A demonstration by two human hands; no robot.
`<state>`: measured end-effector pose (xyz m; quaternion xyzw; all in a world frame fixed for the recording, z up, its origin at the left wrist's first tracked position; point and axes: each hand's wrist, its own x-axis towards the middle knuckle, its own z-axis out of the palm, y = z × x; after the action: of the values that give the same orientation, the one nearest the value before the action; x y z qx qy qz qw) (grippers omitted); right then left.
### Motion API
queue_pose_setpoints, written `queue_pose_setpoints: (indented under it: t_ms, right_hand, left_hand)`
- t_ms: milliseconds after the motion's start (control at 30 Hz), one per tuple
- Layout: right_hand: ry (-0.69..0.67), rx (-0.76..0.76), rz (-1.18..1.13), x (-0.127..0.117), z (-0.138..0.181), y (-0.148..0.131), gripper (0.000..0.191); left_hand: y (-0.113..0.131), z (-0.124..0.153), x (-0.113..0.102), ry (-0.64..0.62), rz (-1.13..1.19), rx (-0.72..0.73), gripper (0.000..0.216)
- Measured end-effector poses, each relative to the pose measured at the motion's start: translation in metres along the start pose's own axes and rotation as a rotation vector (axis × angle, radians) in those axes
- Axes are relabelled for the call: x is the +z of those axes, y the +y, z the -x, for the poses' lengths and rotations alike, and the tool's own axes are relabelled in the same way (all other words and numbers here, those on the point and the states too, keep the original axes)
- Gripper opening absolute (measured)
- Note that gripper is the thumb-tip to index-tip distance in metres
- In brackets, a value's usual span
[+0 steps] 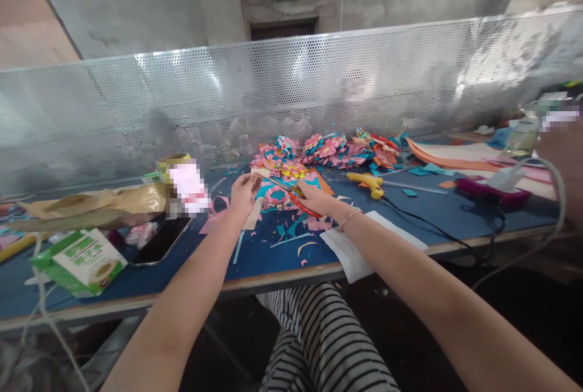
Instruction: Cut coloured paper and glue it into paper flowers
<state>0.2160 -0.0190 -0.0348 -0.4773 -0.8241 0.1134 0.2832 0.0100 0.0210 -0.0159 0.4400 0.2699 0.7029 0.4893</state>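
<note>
My right hand (313, 196) grips a pair of scissors (298, 202) with red handles, the blades pointing left toward my other hand. The fingers of my left hand (245, 190) are pinched together at the blade tips, on what looks like a small pale piece of paper (260, 171). Its exact shape is too small to make out. Under and around both hands lie pink, blue and cream paper scraps (277, 197). Just beyond them sit bunches of fringed paper flowers (325, 149) in pink, blue, yellow and red.
On the right are a yellow glue gun (368, 184) with a black cord, a white sheet (364, 246), a magenta device (492, 191) and coloured paper sheets (449, 154). A phone (161, 243), green box (82, 261) and brown wrapping (109, 206) lie left. A perforated metal panel (204, 94) stands behind.
</note>
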Motion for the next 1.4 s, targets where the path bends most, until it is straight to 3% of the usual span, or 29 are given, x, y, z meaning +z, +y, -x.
queue_pose_setpoints:
  t_ms: [600, 1400]
  right_hand:
    - [-0.002, 0.025, -0.051, -0.0011, -0.0009, -0.0024, 0.023]
    - [-0.003, 0.002, -0.016, -0.0009, -0.0012, -0.0011, 0.023]
  left_hand:
    - [0.0022, 0.0033, 0.0015, -0.089, 0.03, -0.047, 0.024]
    - [0.0031, 0.0025, 0.0013, -0.073, 0.019, -0.061, 0.02]
